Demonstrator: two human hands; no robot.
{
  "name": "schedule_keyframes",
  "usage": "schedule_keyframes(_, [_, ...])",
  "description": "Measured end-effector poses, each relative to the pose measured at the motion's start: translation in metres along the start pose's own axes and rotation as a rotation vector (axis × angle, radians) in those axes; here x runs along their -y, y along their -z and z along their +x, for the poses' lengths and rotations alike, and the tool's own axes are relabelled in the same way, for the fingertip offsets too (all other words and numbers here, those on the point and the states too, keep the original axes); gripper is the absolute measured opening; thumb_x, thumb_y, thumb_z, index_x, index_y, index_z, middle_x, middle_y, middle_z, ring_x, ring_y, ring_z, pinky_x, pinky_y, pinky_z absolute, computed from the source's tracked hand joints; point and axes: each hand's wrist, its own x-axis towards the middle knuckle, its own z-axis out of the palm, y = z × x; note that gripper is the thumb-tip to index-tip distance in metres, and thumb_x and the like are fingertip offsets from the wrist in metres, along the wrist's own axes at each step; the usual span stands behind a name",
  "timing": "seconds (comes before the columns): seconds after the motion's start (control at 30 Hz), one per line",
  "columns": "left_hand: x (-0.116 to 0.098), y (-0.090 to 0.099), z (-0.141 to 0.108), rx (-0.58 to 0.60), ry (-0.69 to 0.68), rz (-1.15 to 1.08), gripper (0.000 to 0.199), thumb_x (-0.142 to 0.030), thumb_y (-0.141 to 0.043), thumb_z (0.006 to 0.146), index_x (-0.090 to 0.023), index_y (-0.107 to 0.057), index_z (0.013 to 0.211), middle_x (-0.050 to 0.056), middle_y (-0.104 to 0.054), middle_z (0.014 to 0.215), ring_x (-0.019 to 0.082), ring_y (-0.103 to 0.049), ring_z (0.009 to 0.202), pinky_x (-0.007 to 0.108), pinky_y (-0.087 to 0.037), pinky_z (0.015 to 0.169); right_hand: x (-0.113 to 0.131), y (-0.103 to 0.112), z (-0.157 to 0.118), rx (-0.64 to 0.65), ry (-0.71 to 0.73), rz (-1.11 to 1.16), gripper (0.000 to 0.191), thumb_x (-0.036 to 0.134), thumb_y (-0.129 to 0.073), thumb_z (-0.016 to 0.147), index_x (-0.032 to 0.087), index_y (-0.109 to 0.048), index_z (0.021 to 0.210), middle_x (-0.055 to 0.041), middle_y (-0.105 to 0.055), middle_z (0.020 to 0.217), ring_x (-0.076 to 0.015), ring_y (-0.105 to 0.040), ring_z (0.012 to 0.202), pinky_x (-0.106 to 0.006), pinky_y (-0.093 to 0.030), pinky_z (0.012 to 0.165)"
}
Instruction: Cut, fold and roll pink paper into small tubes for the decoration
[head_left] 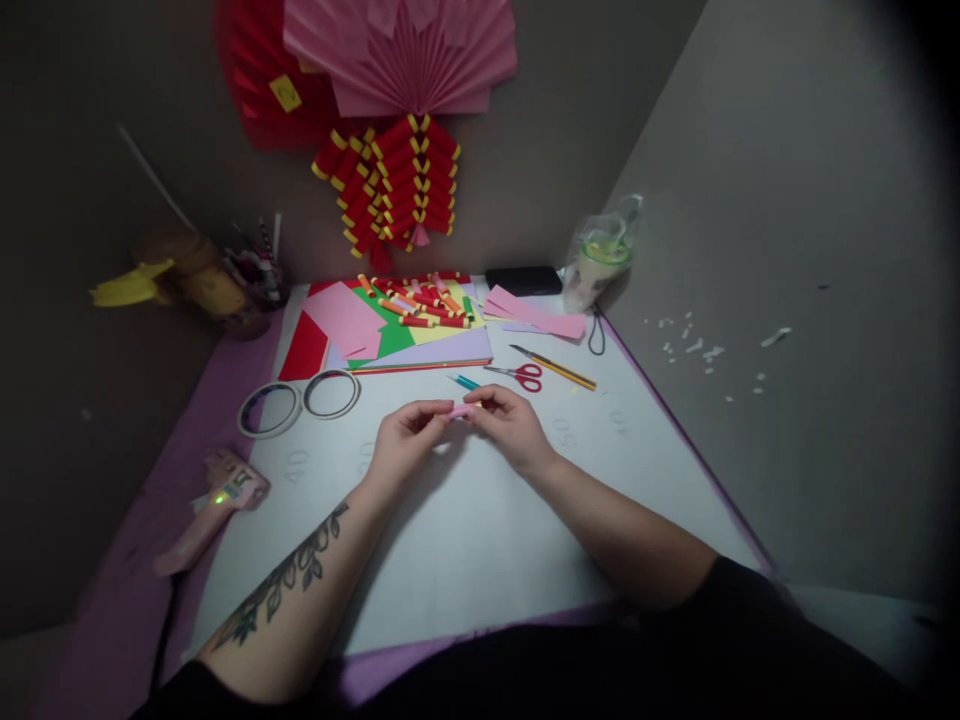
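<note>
Between my hands is a small pink paper roll, with what looks like a bit of yellow at its right end. My left hand pinches its left end, and my right hand pinches the right one. Just beyond my fingertips lies a teal pen, partly hidden by my right hand. Red-handled scissors and a yellow craft knife rest close by on the right. Farther back, several finished paper rolls in red, orange, pink and green with yellow ends sit on coloured paper sheets.
Two tape rolls lie left of my hands, near a pink glue gun with a lit green light. Pink paper strips, a black phone and a bagged cup are at the back right. Paper firecrackers hang above the table.
</note>
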Motion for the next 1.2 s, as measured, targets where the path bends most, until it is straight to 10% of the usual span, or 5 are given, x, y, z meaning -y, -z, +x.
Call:
schedule_keyframes(0.47, [0.006,0.002,0.006,0.046,0.127,-0.265,0.022,-0.024,-0.077,0.066,-0.016,-0.074,0.085,0.006,-0.073,0.084,0.011,-0.061,0.066,0.023,-0.048,0.064,-0.001,0.001,-0.001,-0.019,0.167,-0.161,0.011,0.029,-0.069,0.076,0.021,-0.067,0.083,-0.0032,-0.060,0.086,-0.0171,-0.059,0.080,-0.029,-0.046,0.071])
schedule_keyframes(1.2, [0.002,0.001,0.007,0.056,0.272,-0.346,0.031,-0.023,-0.084,0.059,-0.010,-0.074,0.085,0.009,-0.074,0.078,0.014,-0.065,0.068,0.023,-0.050,0.066,-0.003,0.000,-0.002,-0.004,-0.022,-0.017,0.021,0.032,-0.071,0.074,0.020,-0.069,0.091,-0.0031,-0.066,0.073,-0.0164,-0.063,0.065,-0.029,-0.049,0.062])
